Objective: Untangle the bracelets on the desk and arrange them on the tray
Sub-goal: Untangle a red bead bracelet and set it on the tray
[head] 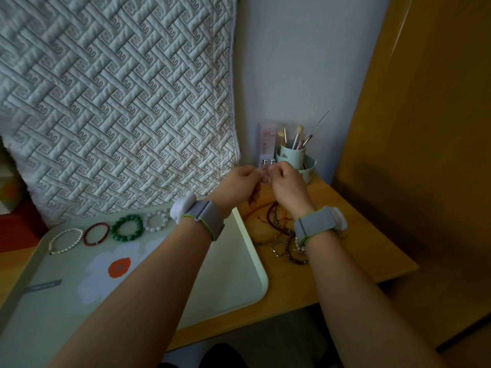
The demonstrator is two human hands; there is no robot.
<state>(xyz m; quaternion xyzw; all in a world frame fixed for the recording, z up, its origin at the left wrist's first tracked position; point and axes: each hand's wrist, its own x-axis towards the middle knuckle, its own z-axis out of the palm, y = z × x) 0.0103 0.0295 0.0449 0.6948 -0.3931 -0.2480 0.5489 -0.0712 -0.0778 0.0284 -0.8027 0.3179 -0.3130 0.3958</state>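
Now both hands, left hand (243, 181) and right hand (285, 181), pinch one strand (253, 197): tease it slowly, keeping the tangle (281, 235) on the desk (345, 235).

One head-worn wide view looks forward and down, close over the desk (332, 264); its edges seem bowed.
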